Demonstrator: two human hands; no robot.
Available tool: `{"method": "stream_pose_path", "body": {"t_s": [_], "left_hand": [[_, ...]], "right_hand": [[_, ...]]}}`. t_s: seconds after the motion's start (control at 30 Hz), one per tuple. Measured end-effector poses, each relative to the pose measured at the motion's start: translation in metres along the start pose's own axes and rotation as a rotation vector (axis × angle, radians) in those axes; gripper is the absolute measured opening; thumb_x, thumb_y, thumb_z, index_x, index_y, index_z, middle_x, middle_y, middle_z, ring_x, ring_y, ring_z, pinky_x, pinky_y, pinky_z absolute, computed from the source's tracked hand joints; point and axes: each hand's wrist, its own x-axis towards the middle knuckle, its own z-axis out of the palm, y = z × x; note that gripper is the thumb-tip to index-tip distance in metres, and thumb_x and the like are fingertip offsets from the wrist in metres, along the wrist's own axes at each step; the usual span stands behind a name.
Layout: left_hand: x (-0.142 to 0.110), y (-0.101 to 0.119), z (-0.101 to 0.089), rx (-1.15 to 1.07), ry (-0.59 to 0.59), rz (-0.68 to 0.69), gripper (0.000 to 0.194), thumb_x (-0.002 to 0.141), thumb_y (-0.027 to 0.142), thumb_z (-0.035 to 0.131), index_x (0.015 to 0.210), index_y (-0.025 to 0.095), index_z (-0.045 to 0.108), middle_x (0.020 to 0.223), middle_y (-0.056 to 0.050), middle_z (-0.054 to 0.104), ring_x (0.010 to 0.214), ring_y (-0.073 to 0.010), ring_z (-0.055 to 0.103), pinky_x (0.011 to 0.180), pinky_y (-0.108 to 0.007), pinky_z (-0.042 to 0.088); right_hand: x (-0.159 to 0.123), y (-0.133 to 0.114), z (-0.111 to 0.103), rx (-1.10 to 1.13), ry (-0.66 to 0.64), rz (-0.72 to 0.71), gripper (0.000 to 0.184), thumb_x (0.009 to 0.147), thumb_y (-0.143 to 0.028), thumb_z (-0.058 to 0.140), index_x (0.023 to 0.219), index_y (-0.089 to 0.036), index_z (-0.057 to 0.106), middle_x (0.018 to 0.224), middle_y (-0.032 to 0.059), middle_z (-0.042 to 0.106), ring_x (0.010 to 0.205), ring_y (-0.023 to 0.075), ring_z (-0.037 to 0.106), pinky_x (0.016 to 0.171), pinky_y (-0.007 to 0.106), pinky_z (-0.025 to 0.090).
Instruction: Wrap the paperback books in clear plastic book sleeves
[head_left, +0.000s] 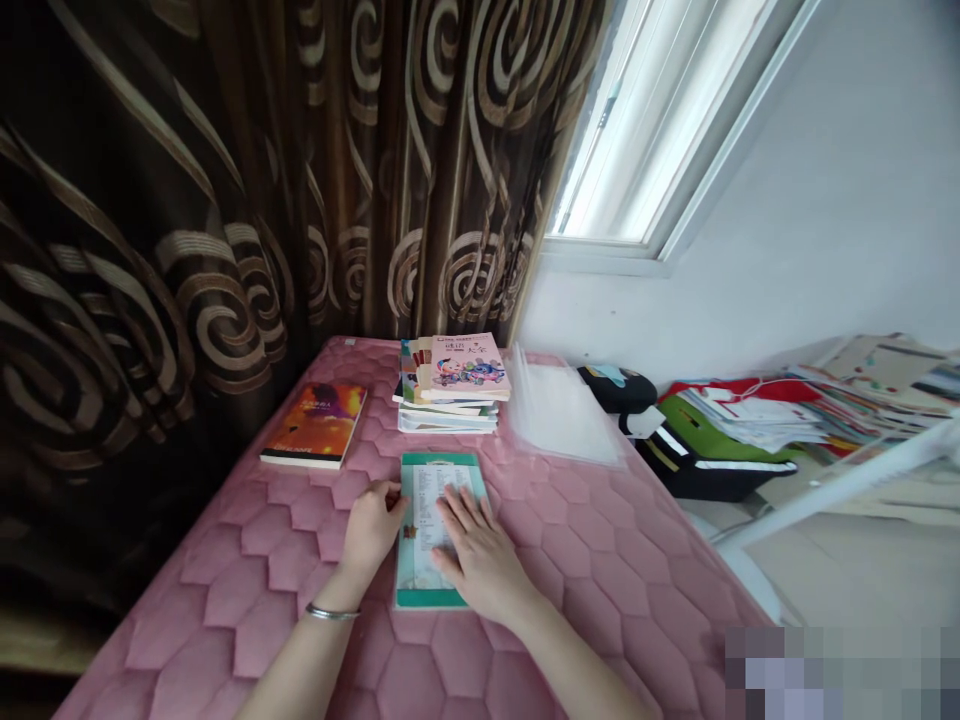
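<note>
A teal-bordered book [431, 597] with a pale printed panel lies flat on the pink quilted mattress [420, 680]. At its left edge, my left hand [373, 530] is closed, thumb and curled fingers pinching the border. My right hand [480, 555] rests palm down across the right half of the cover, fingers stretched out and slightly spread. A thin clear margin seems to show around the book, perhaps plastic film. Part of the cover is hidden under the right hand.
Behind the book stands a stack of books [469, 375] topped by a pink one. An orange book [316, 425] lies to the left. Clear plastic sheets [562, 410] spread at the right. Beyond the mattress edge are a black-and-green bag [705, 450] and piled papers [780, 415].
</note>
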Motion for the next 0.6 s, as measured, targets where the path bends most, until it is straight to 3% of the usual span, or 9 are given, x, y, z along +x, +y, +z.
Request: {"method": "stream_pose_path", "body": {"t_s": [0.17, 0.37, 0.6], "left_hand": [[-0.003, 0.006, -0.001, 0.041, -0.002, -0.026, 0.013, 0.084, 0.016, 0.061, 0.096, 0.018, 0.064, 0.096, -0.006, 0.071, 0.087, -0.0153, 0.066, 0.079, -0.025, 0.048], [-0.011, 0.015, 0.003, 0.313, 0.004, 0.013, 0.024, 0.088, 0.033, 0.056, 0.105, 0.017, 0.060, 0.110, -0.011, 0.064, 0.103, -0.0245, 0.063, 0.084, -0.033, 0.046], [-0.011, 0.018, -0.001, 0.359, -0.048, 0.000, 0.025, 0.088, 0.033, 0.056, 0.106, 0.017, 0.060, 0.114, -0.010, 0.064, 0.104, -0.0243, 0.062, 0.085, -0.033, 0.045]], "right_hand": [[-0.001, 0.001, -0.001, 0.009, -0.018, -0.004, 0.066, 0.096, -0.054, 0.033, 0.149, -0.016, 0.030, 0.158, 0.0076, 0.015, 0.146, 0.0299, 0.011, 0.118, 0.050, 0.017], [0.002, 0.002, 0.000, 0.008, -0.042, 0.009, 0.073, 0.095, -0.059, 0.026, 0.150, -0.012, 0.024, 0.158, 0.0090, 0.011, 0.146, 0.0274, 0.009, 0.119, 0.046, 0.015], [0.042, 0.031, -0.012, -0.020, -0.087, 0.184, 0.076, 0.096, -0.057, 0.020, 0.150, -0.004, 0.020, 0.157, 0.0166, 0.010, 0.146, 0.0267, 0.006, 0.118, 0.049, 0.012]]}}
